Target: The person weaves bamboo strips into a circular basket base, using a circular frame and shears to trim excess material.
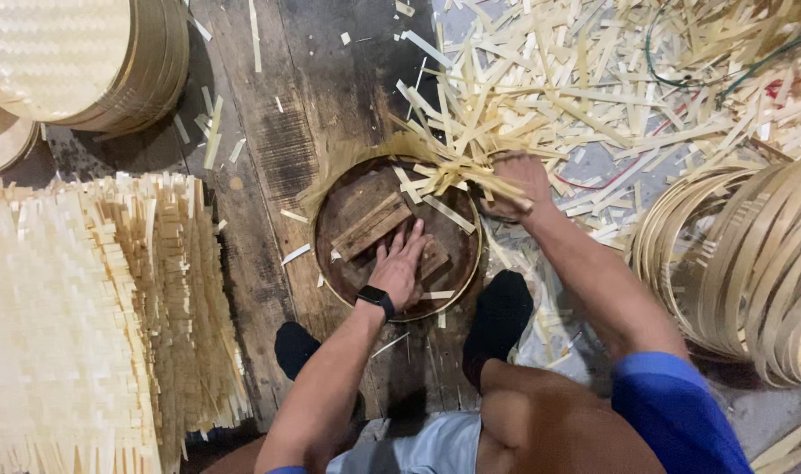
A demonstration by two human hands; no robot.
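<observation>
A round dark wooden form with a thin bamboo rim (330,263) lies on the plank floor between my feet. My left hand (402,263), with a black watch on the wrist, presses flat on the form's wooden crosspieces, fingers spread. My right hand (516,183) is at the form's upper right edge, closed around something dark whose shape I cannot make out, among loose bamboo strip offcuts (453,180) that fan over the rim.
A big heap of cut bamboo strips (611,88) covers the floor at upper right. Stacked bamboo hoops (751,263) stand at right. Piled woven bamboo mats (84,325) fill the left. Round woven lids (75,61) sit at upper left.
</observation>
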